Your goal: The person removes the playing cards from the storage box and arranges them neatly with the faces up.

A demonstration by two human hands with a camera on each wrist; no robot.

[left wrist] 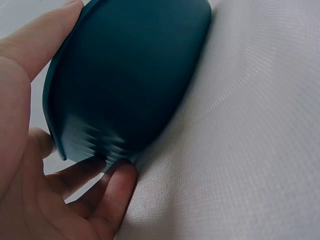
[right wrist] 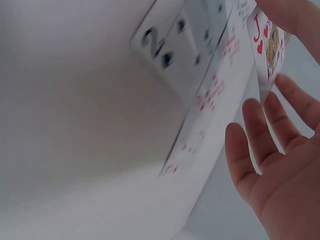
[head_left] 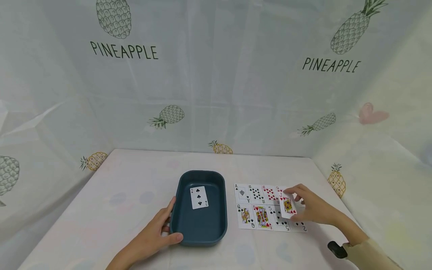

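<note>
My left hand (head_left: 153,234) grips a dark teal rectangular tray (head_left: 199,232) at its left side and near corner. In the left wrist view its thumb and fingers lie against the tray wall. A three of clubs (head_left: 199,197) lies face up on the tray floor. Over at the right, my right hand (head_left: 315,206) pinches a jack of hearts (head_left: 287,205) between thumb and fingers, raised over the card rows. The right wrist view shows this jack (right wrist: 270,45) tilted, with the other fingers spread. Under it a two of spades (head_left: 300,227) is partly covered.
Two rows of face-up cards lie right of the tray. An ace (head_left: 241,193), a black ten (head_left: 256,193) and a red ten (head_left: 269,193) are in the far row; a queen (head_left: 245,216), a king (head_left: 262,216) and a five (head_left: 281,223) in the near row. Patterned cloth (head_left: 216,82) hangs behind.
</note>
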